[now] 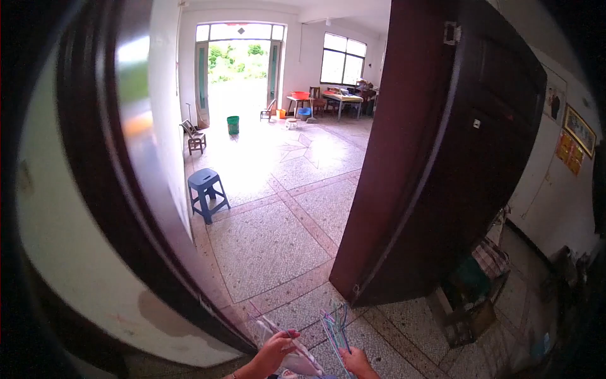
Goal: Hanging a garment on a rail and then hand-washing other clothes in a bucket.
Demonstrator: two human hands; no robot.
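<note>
Fingers of the right hand [356, 360] are clamping thin, teal, wire-like rods [331, 331], probably light, springy, best gripped where bunched. The left hand [278, 351] is curling around whitish, seemingly soft film [299, 362].

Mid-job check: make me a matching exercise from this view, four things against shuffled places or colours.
Things:
1. Stool
2. Thin rods
3. Bucket
4. Pale plastic

Places or colours:
A. In the right hand
B. Green, on the floor toward the far doorway
C. At the left hand
D. Dark blue

Pairs: 1-D, 2-A, 3-B, 4-C
</note>
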